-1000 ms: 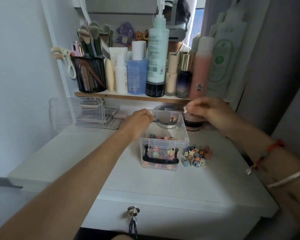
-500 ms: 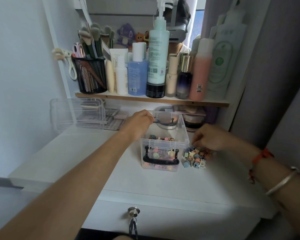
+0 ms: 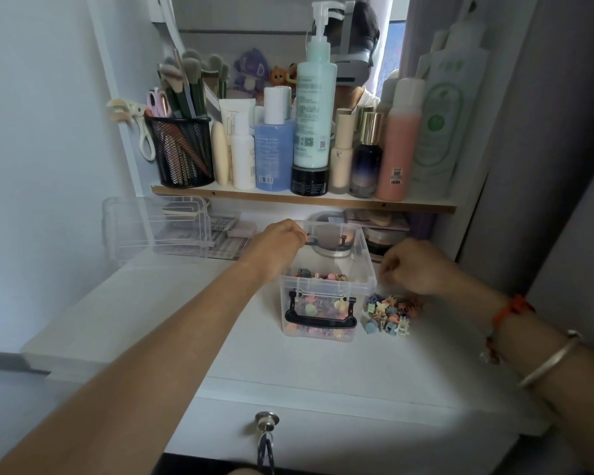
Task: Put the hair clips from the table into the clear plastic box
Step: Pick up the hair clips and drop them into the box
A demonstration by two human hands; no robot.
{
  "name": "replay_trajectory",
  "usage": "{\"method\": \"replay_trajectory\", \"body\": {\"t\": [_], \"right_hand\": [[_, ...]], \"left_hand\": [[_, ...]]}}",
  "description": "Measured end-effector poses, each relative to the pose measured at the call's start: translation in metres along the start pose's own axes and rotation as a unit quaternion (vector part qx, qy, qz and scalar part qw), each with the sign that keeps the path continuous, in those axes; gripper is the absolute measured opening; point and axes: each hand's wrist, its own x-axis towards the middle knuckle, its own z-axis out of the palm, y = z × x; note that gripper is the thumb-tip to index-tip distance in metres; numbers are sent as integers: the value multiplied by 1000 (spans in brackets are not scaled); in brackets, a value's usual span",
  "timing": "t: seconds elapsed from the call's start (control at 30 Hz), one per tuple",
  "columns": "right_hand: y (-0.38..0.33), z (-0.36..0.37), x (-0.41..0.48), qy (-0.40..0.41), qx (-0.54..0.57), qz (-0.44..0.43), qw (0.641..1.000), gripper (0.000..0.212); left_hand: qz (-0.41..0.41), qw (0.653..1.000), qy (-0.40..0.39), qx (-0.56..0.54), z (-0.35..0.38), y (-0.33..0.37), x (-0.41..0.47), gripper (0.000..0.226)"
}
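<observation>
Plenty in the box (image 3: 326, 286), clips (image 3: 388, 313) piled at its right; left hand (image 3: 278, 241) grips rim, right hand (image 3: 415, 269) curled, grasp unclear

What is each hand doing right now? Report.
Left hand: closed, gripping the clear plastic box by its rim.
Right hand: fingers curled over the hair clips; contents cannot be told.

The white table (image 3: 323, 368) carries a clear plastic box (image 3: 328, 286) near its middle. A pile of small hair clips (image 3: 388, 313) lies just beside its right wall. Another clear container (image 3: 155, 234) sits back left.
</observation>
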Motion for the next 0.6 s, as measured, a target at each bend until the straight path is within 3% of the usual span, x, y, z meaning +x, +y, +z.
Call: {"method": "replay_trajectory", "body": {"t": [0.1, 0.2, 0.3, 0.4, 0.53, 0.6], "right_hand": [[-13, -19, 0, 166, 233, -4, 958, 7], [-33, -37, -6, 151, 364, -82, 915, 6], [-33, -38, -7, 107, 323, -83, 937, 18], [-12, -31, -3, 80, 210, -36, 974, 16], [15, -13, -2, -115, 41, 7, 992, 20], [18, -8, -4, -149, 16, 3, 989, 17]], "left_hand": [[3, 1000, -2, -2, 0, 0, 0, 27], [1, 1000, -3, -4, 0, 1, 0, 26], [0, 1000, -5, -7, 1, 1, -1, 26], [-1, 1000, -7, -7, 0, 1, -2, 25], [0, 1000, -7, -5, 1, 1, -1, 25], [-2, 1000, -5, 1, 2, 2, -1, 26]]}}
